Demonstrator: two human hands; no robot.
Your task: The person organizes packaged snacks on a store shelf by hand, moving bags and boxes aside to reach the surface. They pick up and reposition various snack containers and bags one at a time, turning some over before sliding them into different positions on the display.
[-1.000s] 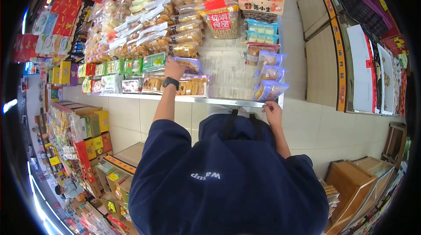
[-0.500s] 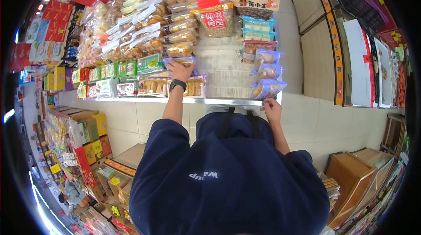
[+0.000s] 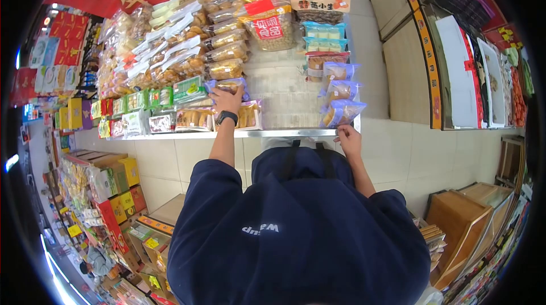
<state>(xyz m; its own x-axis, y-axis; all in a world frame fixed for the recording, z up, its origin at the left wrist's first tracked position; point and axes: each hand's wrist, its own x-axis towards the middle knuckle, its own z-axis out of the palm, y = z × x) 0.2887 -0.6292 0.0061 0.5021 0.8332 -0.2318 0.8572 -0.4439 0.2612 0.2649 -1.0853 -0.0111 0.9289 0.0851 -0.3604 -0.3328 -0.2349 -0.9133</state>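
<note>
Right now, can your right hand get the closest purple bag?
Probably yes: the right hand is at the table's edge, right by that purple bag, and nothing seems in the way.

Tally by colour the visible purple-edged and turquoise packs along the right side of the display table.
Purple-edged packs: 3
Turquoise packs: 2
Total: 5

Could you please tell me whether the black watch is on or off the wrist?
On: the black watch encircles the wrist, just behind the left hand.
</note>
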